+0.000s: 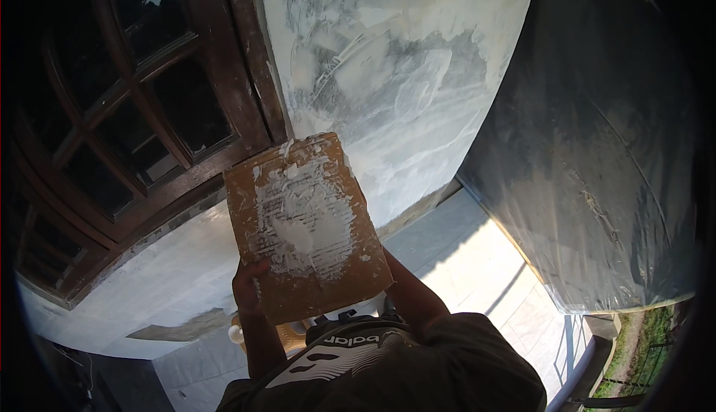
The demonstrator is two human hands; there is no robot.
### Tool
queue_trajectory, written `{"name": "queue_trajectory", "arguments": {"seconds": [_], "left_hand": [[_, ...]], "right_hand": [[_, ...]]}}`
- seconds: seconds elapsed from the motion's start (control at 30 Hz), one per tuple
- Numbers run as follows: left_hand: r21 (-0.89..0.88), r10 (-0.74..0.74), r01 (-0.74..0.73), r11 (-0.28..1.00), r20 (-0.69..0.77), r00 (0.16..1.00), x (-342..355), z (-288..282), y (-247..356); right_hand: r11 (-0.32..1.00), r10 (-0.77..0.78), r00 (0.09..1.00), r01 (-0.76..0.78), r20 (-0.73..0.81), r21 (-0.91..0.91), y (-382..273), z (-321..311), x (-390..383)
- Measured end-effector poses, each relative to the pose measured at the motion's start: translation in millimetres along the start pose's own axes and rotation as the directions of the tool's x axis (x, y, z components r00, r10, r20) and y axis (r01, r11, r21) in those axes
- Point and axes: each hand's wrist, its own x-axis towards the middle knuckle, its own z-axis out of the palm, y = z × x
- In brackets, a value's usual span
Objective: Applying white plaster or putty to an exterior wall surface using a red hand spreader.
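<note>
I hold a brown cardboard board (306, 278) upright in front of me, its face heavily smeared with white paste (298, 218). My left hand (250, 281) grips its lower left edge, thumb over the front. My right forearm (414, 296) goes behind the board's lower right part, and that hand is hidden. Beyond the board is a wall (388, 61) with patchy white and grey coating, beside a dark brown wooden-framed window (149, 76) with several glass panes.
A light tiled floor (477, 278), partly sunlit, lies below. A yellowish object (294, 335) is partly hidden behind my body. A large dark panel under clear plastic sheeting (574, 151) stands at right, with a ledge (604, 325), dark railing and grass at the lower right.
</note>
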Motion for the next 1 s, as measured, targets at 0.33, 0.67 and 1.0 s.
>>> {"name": "queue_trajectory", "arguments": {"seconds": [0.33,0.67,1.0], "left_hand": [[-0.047,-0.023,0.024,0.999,0.030,0.999,-22.2,12.2,25.5],[-0.116,-0.020,0.032,0.993,0.104,0.994,-171.6,26.0,-69.9],[-0.131,-0.063,0.074,0.989,0.089,0.994,-234.8,82.7,-155.6]], "right_hand": [[0.717,0.445,0.893,-0.316,-0.060,0.622,-105.5,-123.3,-17.7],[0.836,0.290,0.957,-0.261,0.014,0.483,-219.5,-219.3,-182.9],[0.944,0.216,0.965,-0.246,0.150,0.219,-209.2,-288.0,-267.1]]}}
